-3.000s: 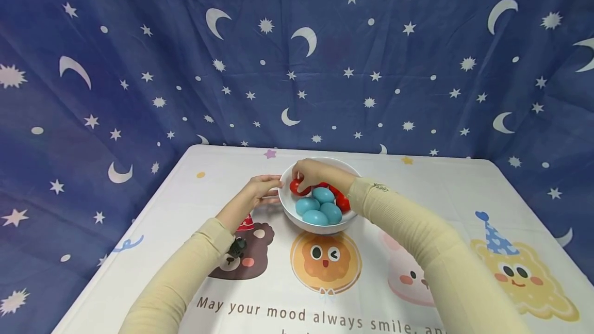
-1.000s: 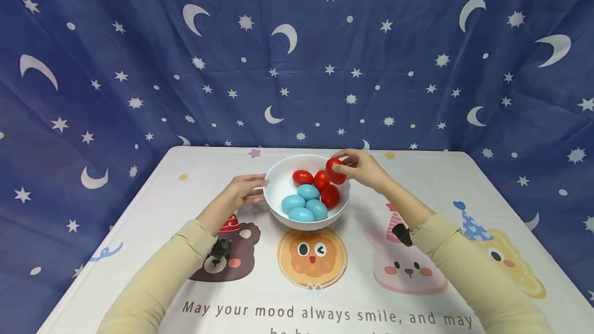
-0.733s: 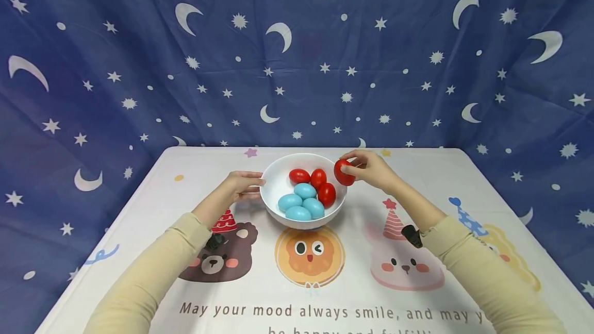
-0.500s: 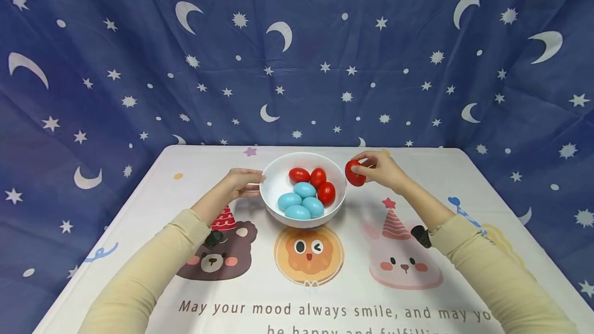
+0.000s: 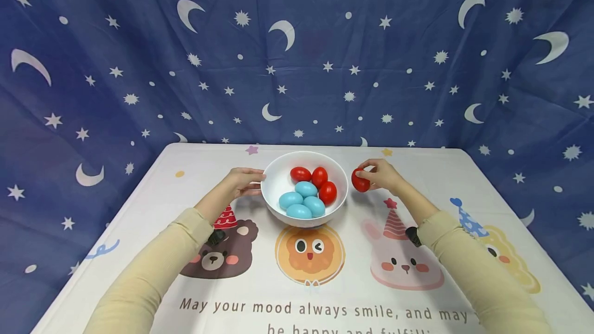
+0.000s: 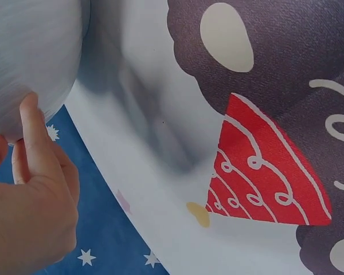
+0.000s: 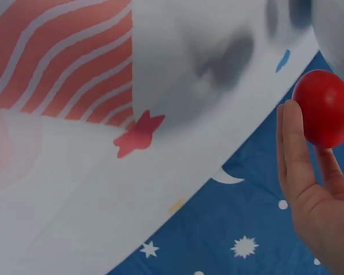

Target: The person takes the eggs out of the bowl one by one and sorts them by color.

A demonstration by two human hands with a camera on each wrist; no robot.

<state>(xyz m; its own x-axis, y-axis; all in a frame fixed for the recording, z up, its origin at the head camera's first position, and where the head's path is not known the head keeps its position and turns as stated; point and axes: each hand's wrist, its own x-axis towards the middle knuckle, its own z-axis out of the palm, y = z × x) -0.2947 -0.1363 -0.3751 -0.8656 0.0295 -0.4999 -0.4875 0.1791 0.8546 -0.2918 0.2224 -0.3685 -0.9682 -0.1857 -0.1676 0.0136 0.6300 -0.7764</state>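
A white bowl (image 5: 277, 209) stands toward the back of the table with three red eggs (image 5: 327, 193) and several light blue eggs (image 5: 299, 211) in it. My left hand (image 5: 244, 181) grips the bowl's left side, thumb by the rim; in the left wrist view its fingers (image 6: 36, 132) lie against the bowl wall (image 6: 37, 51). Just right of the bowl, my right hand (image 5: 382, 176) pinches another red egg (image 5: 360, 181) low over the tablecloth. The right wrist view shows that red egg (image 7: 324, 109) between the fingertips.
The white tablecloth (image 5: 260, 298) carries printed cartoon faces and lettering. Behind the table and around its sides hangs a dark blue curtain (image 5: 306, 133) with moons and stars. Small black devices sit at both wrists, such as the right one (image 5: 412, 236).
My right hand took a red egg from the bowl's left part, carried it over the right rim, and in the last half second lowered it beside the bowl. The left hand stays on the bowl.
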